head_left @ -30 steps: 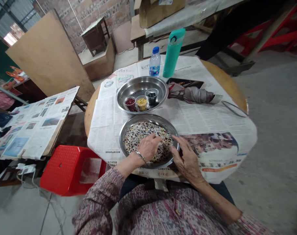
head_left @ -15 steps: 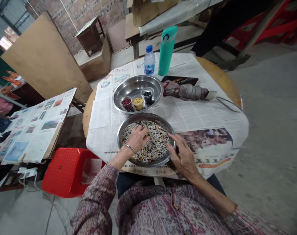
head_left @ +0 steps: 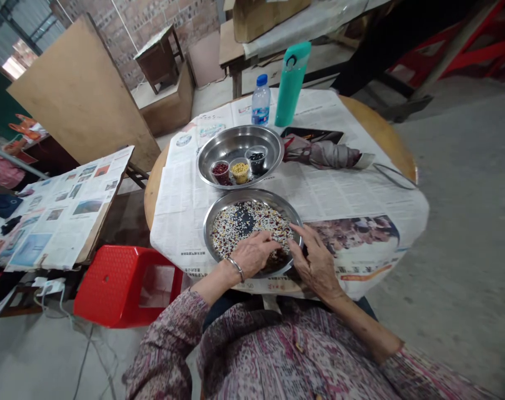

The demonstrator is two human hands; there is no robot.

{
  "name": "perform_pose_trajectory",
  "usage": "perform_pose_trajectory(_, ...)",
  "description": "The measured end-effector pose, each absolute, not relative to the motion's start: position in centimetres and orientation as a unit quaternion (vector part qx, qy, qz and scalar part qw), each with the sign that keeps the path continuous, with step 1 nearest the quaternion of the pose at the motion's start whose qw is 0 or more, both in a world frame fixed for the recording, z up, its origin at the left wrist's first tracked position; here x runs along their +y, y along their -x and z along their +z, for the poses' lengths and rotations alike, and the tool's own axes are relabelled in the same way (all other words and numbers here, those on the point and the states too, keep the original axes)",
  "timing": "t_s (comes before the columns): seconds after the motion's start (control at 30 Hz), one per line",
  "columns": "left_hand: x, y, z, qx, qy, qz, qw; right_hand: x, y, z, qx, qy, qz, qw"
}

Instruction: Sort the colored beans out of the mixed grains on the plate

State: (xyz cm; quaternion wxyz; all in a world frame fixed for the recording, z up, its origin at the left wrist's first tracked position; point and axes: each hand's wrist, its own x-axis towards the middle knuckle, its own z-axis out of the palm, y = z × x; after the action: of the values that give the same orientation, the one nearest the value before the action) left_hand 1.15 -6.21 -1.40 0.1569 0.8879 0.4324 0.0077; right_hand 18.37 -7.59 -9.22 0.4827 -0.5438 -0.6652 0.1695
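A round steel basin [head_left: 210, 208] near me holds a spread of mixed grains and beans [head_left: 231, 228], white, yellow, dark red and black. My left hand [head_left: 254, 253], with a bracelet at its wrist, reaches over the basin, fingers slightly bent and tips down among the grains. A dark patch [head_left: 246, 214] with few grains shows beyond it. At the basin's right edge, my right hand [head_left: 314, 261] is open, fingers and thumb apart by the rim. Behind, a second steel basin [head_left: 235, 141] holds cups of red beans [head_left: 221, 172], yellow beans [head_left: 239, 171] and black beans [head_left: 257, 161].
Newspaper [head_left: 331, 194] covers the round table. A water bottle [head_left: 260, 103], a green flask [head_left: 293, 83], a phone-like dark slab [head_left: 333, 135] and a folded umbrella [head_left: 323, 154] stand or lie at the back. A red stool [head_left: 114, 286] is on the left.
My left hand has moved toward me and to the right through the grains, and the dark patch has opened behind it. My right hand stays at the rim.
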Motion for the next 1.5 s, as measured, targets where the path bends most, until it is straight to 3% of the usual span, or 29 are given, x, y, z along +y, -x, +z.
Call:
perform_pose_trajectory(0.33,-4.0,2.3,-0.2,0.632,-0.773,0.051,0.013,-7.7,-18.3,-8.9,-0.660,0.544,0.181,0.486)
perform_pose_trajectory(0.57,-6.5,3.6,0.9,0.614,-0.779,-0.053,0.114,-7.8,-18.4,-8.9,-0.665,0.544,0.178,0.479)
perform_pose_trajectory(0.87,-4.4,-0.8,-2.8,0.521,-0.826,0.093,0.192,-7.6,-18.5,-9.3,-0.673,0.542,0.161,0.477)
perform_pose_trajectory(1.03,-2.3,-1.0,-1.9,0.514,-0.837,0.149,0.116,-7.6,-18.5,-9.1,-0.675,0.544,0.157,0.473)
perform_pose_trajectory(1.37,-3.5,2.5,-1.5,0.566,-0.820,0.020,0.080,-7.7,-18.5,-8.8,-0.680,0.531,0.164,0.479)
perform_pose_trajectory(1.5,-4.8,4.0,-1.5,0.577,-0.810,0.087,0.057,-7.6,-18.5,-9.1,-0.681,0.529,0.161,0.480)
